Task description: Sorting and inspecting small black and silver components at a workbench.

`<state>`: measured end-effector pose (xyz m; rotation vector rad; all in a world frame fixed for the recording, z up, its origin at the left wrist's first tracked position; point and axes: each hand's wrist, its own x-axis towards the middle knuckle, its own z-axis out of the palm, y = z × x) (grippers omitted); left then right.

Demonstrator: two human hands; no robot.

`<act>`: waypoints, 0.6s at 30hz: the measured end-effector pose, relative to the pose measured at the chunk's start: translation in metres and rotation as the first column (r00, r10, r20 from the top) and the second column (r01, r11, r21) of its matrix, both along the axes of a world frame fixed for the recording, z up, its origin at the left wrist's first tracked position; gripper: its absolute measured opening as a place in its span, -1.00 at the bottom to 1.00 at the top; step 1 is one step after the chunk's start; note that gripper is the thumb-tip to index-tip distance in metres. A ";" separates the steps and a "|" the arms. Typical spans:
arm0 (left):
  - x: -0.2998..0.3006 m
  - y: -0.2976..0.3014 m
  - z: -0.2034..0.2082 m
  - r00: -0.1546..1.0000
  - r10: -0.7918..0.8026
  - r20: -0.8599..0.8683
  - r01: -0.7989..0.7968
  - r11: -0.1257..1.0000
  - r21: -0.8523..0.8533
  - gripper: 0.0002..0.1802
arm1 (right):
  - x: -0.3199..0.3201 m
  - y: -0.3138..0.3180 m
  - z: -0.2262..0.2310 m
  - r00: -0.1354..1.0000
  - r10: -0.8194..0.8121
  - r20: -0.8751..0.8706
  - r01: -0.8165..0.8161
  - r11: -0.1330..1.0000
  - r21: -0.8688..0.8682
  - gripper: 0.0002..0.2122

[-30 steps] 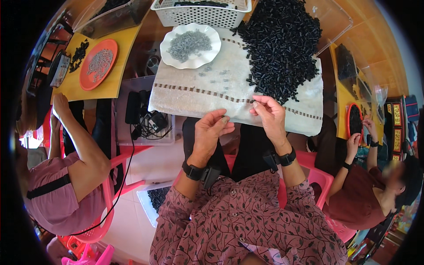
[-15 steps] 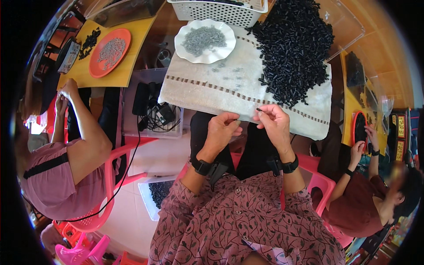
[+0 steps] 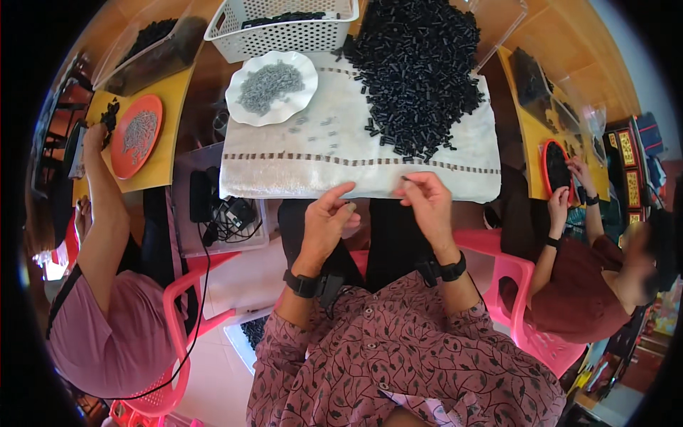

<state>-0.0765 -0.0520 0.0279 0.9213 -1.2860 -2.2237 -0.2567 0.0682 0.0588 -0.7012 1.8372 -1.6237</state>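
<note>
My right hand (image 3: 428, 205) is closed in a pinch, with a small black tube (image 3: 405, 178) between thumb and forefinger. Just to its left, my left hand (image 3: 326, 226) has its forefinger raised and its thumb pressed toward the other curled fingers; what lies there is too small to make out. Both hands hover at the near edge of a white cloth (image 3: 284, 179) with a brown dashed stripe. A big heap of black tubes (image 3: 420, 78) covers the cloth's far right. A scalloped white plate (image 3: 304, 99) holds small clear pieces (image 3: 272, 84), with a few loose clear pieces (image 3: 329, 134) beside it.
Behind the plate stands a white perforated basket (image 3: 292, 39) with black parts inside. To the left, a person sits at a yellow table with an orange plate (image 3: 154, 132). On the right another person handles a red-rimmed tray (image 3: 546, 167). A bin of cables (image 3: 231, 213) stands beside my legs.
The view has shifted, so the table appears further left. My hands are further apart, and my left forefinger has lifted from the thumb. The person on the left has reached toward their black pieces.
</note>
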 end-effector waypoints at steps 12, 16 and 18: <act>-0.003 0.006 0.012 0.990 0.056 -0.130 -0.044 0.995 0.093 -0.70 | -0.006 0.023 0.007 0.992 -0.127 -0.018 0.128 0.992 0.005 -0.87; -0.001 0.005 0.017 0.969 0.133 -0.209 -0.093 0.978 0.187 -0.70 | 0.020 0.005 0.016 0.999 -0.036 -0.009 0.036 0.999 -0.024 -0.86; 0.000 0.004 0.020 0.948 0.157 -0.277 -0.093 0.969 0.228 -0.70 | 0.030 0.000 0.021 0.997 0.051 0.059 -0.048 0.997 -0.056 -0.84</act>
